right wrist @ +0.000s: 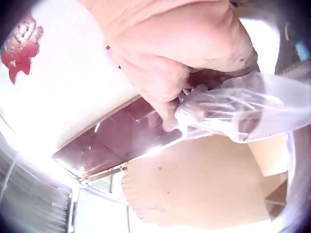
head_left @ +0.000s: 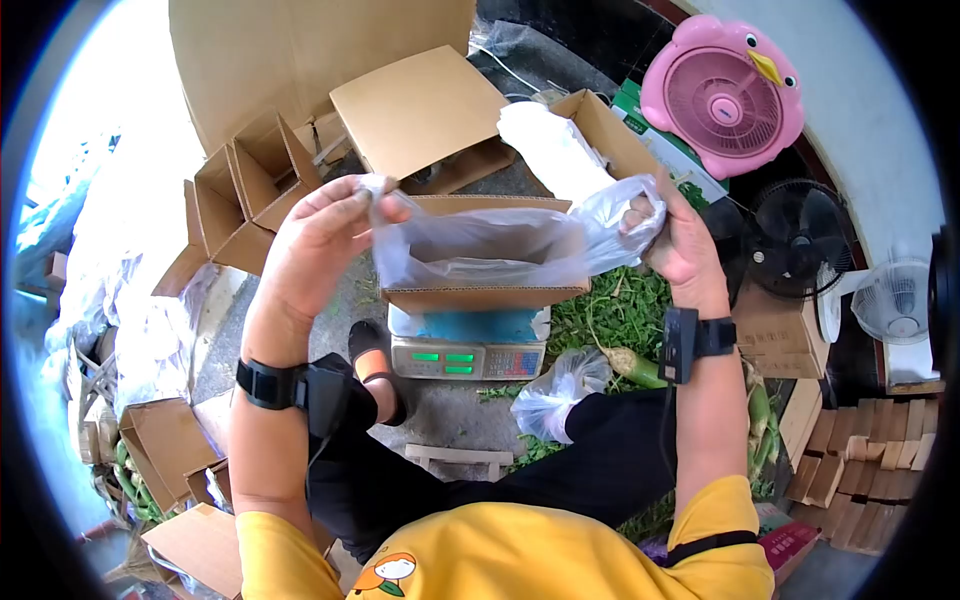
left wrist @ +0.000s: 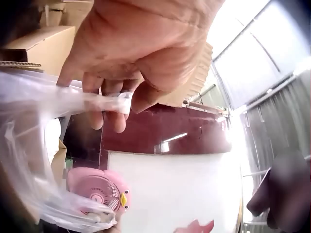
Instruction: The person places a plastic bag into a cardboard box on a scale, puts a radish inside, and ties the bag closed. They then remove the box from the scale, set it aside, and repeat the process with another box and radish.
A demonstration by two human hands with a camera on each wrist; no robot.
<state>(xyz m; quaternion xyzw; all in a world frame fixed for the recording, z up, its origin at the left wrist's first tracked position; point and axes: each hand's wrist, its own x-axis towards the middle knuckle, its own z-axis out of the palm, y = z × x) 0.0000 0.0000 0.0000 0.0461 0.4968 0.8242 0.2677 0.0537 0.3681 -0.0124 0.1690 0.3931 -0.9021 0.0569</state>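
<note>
Bag (head_left: 545, 262) edges, left hand (head_left: 325, 228) pinching one, right hand (head_left: 686, 240) gripping other, open mouth between

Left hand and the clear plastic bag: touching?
Touching. The left wrist view shows it: the left hand pinches a gathered end of the clear plastic bag, with no gap.

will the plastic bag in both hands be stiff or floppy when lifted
The plastic bag is probably floppy, since it creases and bunches at the right hand. It is likely light for its size, being translucent film.
</note>
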